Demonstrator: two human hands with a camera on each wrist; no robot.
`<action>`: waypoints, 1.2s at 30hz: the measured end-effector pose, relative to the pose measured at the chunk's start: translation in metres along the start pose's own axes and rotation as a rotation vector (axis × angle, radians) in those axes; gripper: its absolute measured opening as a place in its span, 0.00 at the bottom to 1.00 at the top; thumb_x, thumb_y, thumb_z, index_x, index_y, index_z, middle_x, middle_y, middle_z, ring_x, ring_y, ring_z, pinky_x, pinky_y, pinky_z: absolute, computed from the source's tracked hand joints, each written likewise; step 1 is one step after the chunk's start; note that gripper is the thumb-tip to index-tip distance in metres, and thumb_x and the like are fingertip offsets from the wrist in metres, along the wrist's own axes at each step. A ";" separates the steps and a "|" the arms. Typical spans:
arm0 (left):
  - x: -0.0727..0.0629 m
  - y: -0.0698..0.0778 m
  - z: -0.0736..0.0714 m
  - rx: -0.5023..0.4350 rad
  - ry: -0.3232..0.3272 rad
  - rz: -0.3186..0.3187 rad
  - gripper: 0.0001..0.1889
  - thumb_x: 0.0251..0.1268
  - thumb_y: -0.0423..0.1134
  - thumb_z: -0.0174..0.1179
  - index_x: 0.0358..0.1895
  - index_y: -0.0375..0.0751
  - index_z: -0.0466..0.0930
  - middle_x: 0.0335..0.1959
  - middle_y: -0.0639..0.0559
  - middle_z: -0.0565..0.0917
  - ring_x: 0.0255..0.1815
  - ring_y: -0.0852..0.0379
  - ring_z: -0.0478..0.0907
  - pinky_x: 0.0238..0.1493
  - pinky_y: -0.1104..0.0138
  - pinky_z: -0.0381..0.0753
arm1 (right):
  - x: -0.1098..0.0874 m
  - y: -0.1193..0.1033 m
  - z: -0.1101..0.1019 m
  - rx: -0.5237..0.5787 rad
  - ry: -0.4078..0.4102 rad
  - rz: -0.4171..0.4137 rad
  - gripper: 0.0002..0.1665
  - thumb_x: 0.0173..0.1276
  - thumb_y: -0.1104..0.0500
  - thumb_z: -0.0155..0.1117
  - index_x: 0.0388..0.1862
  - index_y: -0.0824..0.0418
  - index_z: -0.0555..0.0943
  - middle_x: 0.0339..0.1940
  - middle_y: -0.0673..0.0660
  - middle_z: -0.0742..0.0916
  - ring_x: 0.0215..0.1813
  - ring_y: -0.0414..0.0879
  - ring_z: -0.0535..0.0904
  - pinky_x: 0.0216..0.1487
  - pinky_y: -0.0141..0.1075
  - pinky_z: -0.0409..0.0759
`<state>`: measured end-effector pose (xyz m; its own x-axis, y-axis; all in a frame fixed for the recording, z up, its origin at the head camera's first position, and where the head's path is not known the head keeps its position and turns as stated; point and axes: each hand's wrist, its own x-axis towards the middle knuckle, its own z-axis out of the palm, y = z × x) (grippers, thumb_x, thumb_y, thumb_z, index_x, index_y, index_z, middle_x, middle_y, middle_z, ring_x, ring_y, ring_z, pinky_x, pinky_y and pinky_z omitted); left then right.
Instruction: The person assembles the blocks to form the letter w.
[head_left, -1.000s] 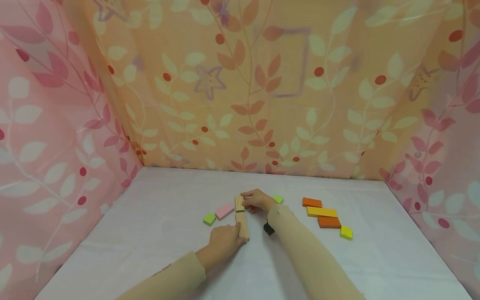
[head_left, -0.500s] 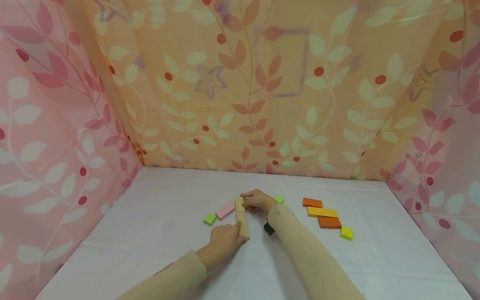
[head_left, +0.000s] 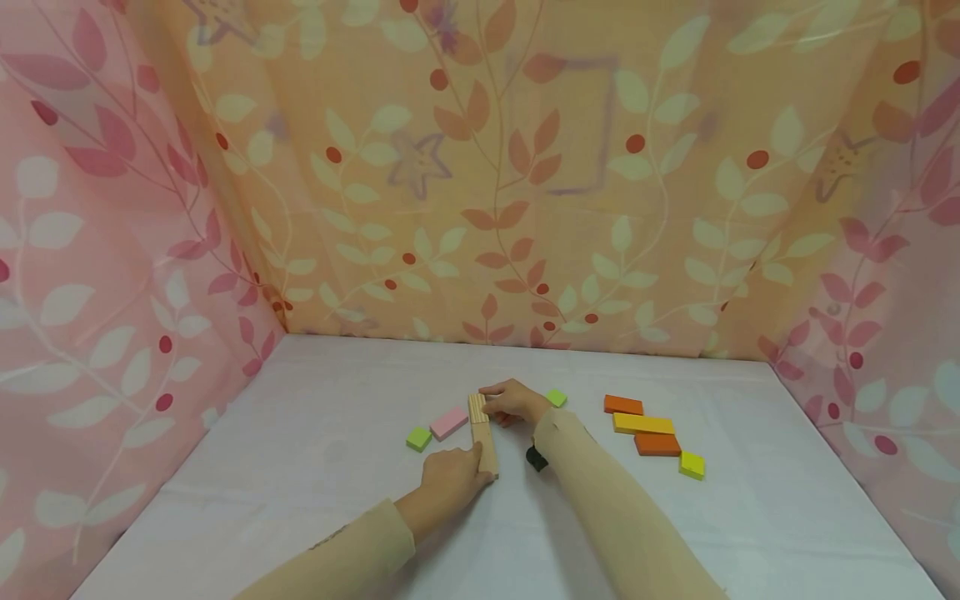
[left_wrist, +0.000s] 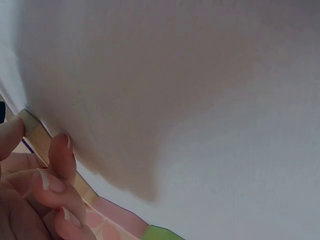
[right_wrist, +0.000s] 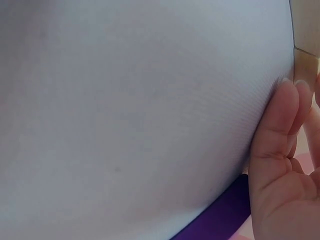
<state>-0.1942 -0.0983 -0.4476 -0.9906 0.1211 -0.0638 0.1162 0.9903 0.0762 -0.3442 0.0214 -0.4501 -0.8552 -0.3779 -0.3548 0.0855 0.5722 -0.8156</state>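
Two pale wooden blocks lie flat, end to end, on the white cloth. My left hand (head_left: 448, 487) grips the nearer, plain block (head_left: 486, 446) between thumb and fingers. At the farther block (head_left: 477, 408), which has a striped top, my right hand (head_left: 517, 402) pinches from the right side. The right wrist view shows the fingertips (right_wrist: 286, 100) against its edge, and the seam between the two blocks looks narrow. Left of the striped block lies a pink block (head_left: 449, 423), with a small green block (head_left: 419, 439) beyond its near end.
On the right lie an orange block (head_left: 624, 405), a long yellow-orange block (head_left: 643, 424), another orange block (head_left: 657, 445) and a small yellow block (head_left: 692, 465). A second green block (head_left: 557, 398) sits behind the right wrist. A purple piece (right_wrist: 215, 215) shows beside the right hand.
The dark gap between the two wooden blocks has closed; the striped block has shifted slightly toward the plain one. Both hands stay nearly in place.
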 end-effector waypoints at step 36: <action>-0.024 -0.027 0.001 -0.072 -0.043 0.179 0.25 0.68 0.54 0.57 0.65 0.50 0.76 0.21 0.52 0.78 0.21 0.60 0.68 0.21 0.66 0.72 | -0.013 -0.001 0.002 -0.111 0.020 -0.222 0.28 0.69 0.61 0.63 0.68 0.61 0.73 0.36 0.56 0.82 0.27 0.43 0.68 0.30 0.34 0.71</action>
<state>-0.1736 -0.1282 -0.4489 -0.9505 0.2988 -0.0850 0.2829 0.9456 0.1608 -0.3323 0.0241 -0.4457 -0.8570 -0.4889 -0.1626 -0.1610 0.5540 -0.8168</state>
